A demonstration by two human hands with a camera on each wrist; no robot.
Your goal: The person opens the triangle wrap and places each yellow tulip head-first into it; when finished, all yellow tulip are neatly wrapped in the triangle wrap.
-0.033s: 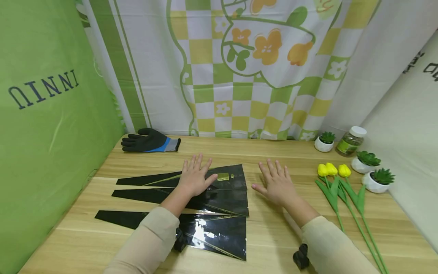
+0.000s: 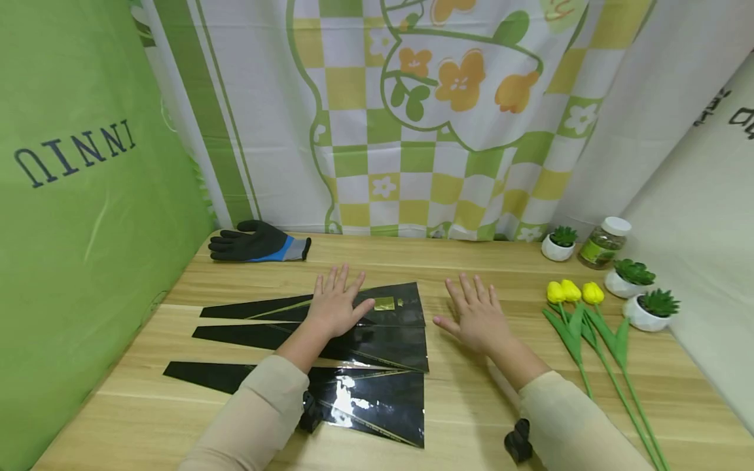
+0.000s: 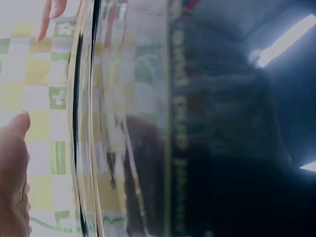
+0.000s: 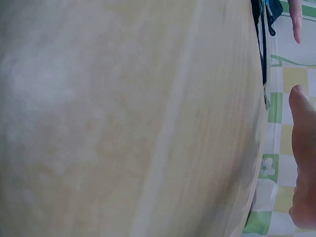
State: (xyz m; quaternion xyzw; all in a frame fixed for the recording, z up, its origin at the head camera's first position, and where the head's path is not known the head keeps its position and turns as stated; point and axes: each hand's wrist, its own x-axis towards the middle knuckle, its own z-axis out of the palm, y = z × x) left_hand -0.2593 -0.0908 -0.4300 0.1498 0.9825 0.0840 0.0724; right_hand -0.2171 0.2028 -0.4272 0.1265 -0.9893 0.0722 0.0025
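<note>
Three glossy black tapered plastic sleeves with gold lines lie flat on the wooden table: a far sleeve (image 2: 277,306) with a gold label, a middle sleeve (image 2: 389,347) and a near sleeve (image 2: 383,399). My left hand (image 2: 336,311) is held palm down over the far and middle ones, fingers spread, holding nothing; its forearm hides part of them. To the right of the sleeves, my right hand (image 2: 478,319) hovers above bare wood, fingers spread. The left wrist view shows a sleeve's shiny surface (image 3: 222,123) close up, with the left thumb (image 3: 12,173) apart from it.
Three yellow tulips (image 2: 570,291) with green stems lie on the right. Beyond them stand several small potted succulents (image 2: 646,311) and a white-lidded jar (image 2: 601,245). A black and blue glove (image 2: 253,243) lies at the back left. A patterned curtain (image 2: 377,157) hangs behind the table.
</note>
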